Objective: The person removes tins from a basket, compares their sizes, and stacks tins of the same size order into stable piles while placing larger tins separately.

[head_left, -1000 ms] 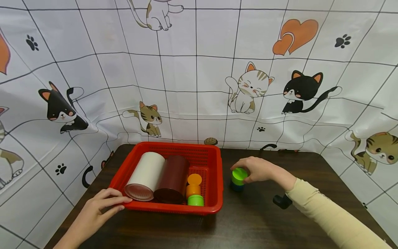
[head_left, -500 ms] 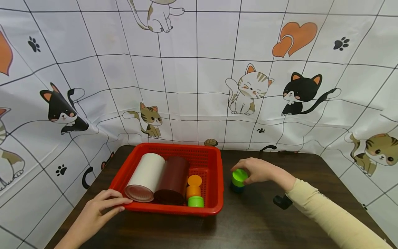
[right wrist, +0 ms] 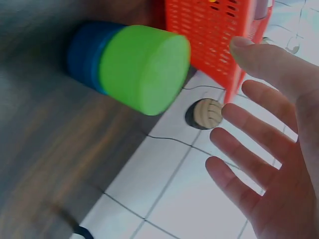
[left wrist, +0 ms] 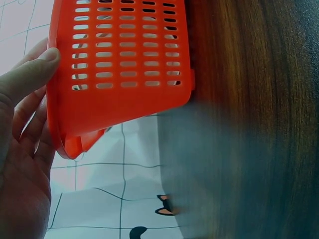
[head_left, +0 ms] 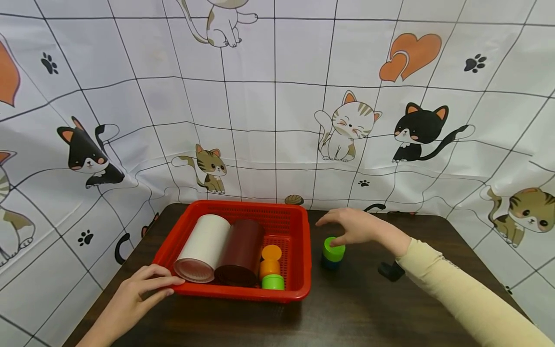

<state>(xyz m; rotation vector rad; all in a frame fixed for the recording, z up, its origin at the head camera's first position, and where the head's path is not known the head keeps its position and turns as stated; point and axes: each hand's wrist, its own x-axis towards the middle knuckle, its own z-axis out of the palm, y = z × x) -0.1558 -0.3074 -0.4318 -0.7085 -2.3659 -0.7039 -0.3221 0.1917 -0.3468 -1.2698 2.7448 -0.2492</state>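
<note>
My left hand grips the front left rim of a red perforated plastic basket. In the left wrist view its thumb lies on the outer side of the rim, with fingers behind. My right hand, fingers spread, is over a small green-topped, dark blue container standing upright on the table. The right wrist view has the green part apart from the fingers, and nothing is in that hand. Inside the basket lie a white cylinder and a dark brown cylinder.
Two orange pieces and a green one sit beside the brown cylinder in the basket. The dark wooden table ends at a cat-print sheet behind and at the sides. A dark object is under the right forearm.
My right hand has let go of the green-topped container and risen slightly, fingers spreading. The container stays upright in its place. My left hand keeps its grip on the basket.
</note>
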